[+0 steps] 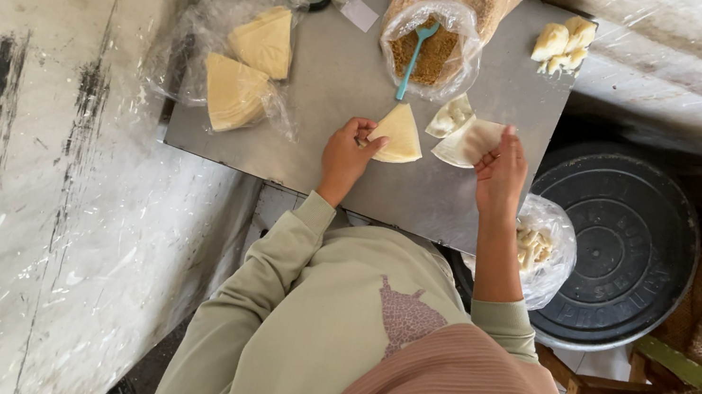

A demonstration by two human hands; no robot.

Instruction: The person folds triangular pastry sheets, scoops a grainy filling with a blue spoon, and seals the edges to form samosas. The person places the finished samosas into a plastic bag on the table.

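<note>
The left hand point(347, 153) pinches a folded triangular pastry wrapper point(399, 132) flat against the grey worktop point(332, 88). Just right of it, the right hand point(502, 168) holds a second thin wrapper sheet point(469, 141) by its edge, fingers closed. Both look light, limp and easily torn, best held at the edges

- One view only, from a camera worn on the person's head.
- It looked steeply down over the person's chest and lap.
- The grey table point(332, 88) lay at arm's length, far of the body.
- A white wall point(24, 139) filled the left; a dark round lid point(621, 245) sat right.
</note>
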